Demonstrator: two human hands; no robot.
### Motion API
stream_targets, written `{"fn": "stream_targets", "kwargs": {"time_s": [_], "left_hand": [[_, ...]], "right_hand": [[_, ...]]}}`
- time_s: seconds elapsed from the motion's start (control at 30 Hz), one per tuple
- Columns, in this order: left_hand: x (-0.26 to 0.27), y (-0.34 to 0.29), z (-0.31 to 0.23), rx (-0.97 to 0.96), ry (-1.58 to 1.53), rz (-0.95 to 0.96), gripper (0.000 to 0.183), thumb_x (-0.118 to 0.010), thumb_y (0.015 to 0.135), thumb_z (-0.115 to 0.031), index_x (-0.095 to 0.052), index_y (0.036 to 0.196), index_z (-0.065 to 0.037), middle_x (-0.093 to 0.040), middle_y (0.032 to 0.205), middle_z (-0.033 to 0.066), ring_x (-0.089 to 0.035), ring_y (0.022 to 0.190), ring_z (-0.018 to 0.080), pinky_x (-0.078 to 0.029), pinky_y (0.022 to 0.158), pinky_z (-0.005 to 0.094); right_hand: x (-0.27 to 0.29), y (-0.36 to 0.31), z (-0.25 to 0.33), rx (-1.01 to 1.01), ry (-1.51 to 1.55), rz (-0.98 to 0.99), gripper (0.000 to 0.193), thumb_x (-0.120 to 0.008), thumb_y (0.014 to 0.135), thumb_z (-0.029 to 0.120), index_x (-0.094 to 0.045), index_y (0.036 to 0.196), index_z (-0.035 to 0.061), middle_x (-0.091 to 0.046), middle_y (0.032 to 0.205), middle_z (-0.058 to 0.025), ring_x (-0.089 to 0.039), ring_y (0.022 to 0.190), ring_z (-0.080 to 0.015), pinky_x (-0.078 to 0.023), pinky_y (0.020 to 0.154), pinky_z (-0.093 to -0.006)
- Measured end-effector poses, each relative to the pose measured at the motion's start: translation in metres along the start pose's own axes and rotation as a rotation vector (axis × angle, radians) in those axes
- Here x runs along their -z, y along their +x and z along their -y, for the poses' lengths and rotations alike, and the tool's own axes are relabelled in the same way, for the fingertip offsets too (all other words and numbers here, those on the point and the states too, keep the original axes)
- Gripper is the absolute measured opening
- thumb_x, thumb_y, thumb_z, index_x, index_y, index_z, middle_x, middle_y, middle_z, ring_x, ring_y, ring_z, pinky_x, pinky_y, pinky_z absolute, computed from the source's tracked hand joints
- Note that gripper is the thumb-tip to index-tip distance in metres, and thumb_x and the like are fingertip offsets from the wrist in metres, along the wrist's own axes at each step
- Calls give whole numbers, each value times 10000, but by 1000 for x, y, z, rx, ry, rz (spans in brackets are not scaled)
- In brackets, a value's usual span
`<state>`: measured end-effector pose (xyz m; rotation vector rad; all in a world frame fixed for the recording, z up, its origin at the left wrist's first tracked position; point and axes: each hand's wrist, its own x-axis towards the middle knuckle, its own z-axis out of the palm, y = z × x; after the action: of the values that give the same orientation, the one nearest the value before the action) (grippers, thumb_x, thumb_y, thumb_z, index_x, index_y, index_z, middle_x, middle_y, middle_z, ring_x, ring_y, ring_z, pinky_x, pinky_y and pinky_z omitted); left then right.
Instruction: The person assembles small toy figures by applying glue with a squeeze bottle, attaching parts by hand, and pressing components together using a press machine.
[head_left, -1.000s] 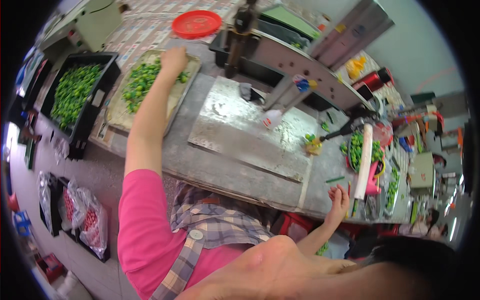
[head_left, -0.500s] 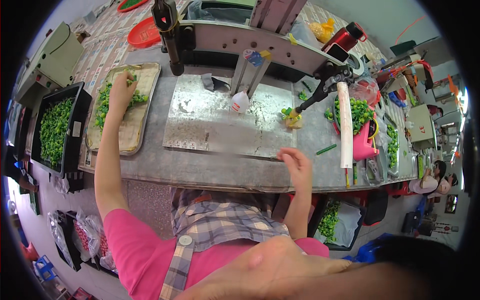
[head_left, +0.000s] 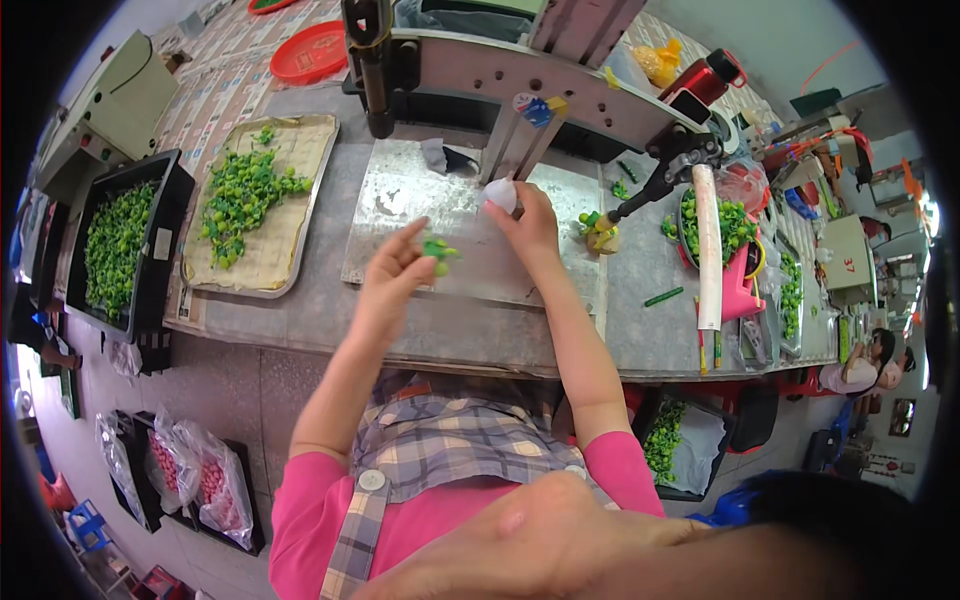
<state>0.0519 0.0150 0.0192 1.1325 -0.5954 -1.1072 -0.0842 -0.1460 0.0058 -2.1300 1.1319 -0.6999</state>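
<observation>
Over the front left part of the metal plate (head_left: pixel 385 190), my left hand (head_left: pixel 390 275) pinches a small green piece (head_left: pixel 438 250) with round, leaf-like parts; motion blurs it slightly. My right hand (head_left: pixel 530 225) is closed around a small white squeeze bottle (head_left: pixel 500 194) on the plate, its fingers covering part of it. To the left, a tray (head_left: pixel 310 195) with a pale lining bears a loose heap of similar green pieces (head_left: pixel 245 195). A small block with green and yellow pieces (head_left: pixel 600 232) stands at the plate's right end, below a dark rod.
A metal frame (head_left: pixel 470 75) with a hanging tool (head_left: pixel 378 70) spans the plate's far side. The black crate (head_left: pixel 165 245) at left holds more green pieces. A pink container (head_left: pixel 738 285), a pale tube (head_left: pixel 707 250) and a red flask (head_left: pixel 705 75) stand at right.
My left hand has come from the tray toward the plate with a green piece. My right hand has moved up from the table's front and taken hold of the squeeze bottle.
</observation>
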Motion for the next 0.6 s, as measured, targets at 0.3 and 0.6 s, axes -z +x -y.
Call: {"fn": "stream_targets", "kwargs": {"time_s": [0.3,0.6], "left_hand": [[-29,-7,17,101,-280,75,488,-583,753,29,-311,1153,-39,-568,969,115,-582,863,157,-452,724,248],[-46,-22,34,-183,215,-12,603,-656,704,33,-275,1160,-65,-551,934,83,-554,772,96,-450,679,220]], "right_hand": [[45,-85,28,-59,851,-8,292,-642,780,164,-524,993,4,-554,914,-30,-522,818,-97,-421,691,-227],[65,-126,25,4,715,-340,370,-752,674,254,-511,858,41,-507,795,1,-470,715,-63,-374,623,-191]]}}
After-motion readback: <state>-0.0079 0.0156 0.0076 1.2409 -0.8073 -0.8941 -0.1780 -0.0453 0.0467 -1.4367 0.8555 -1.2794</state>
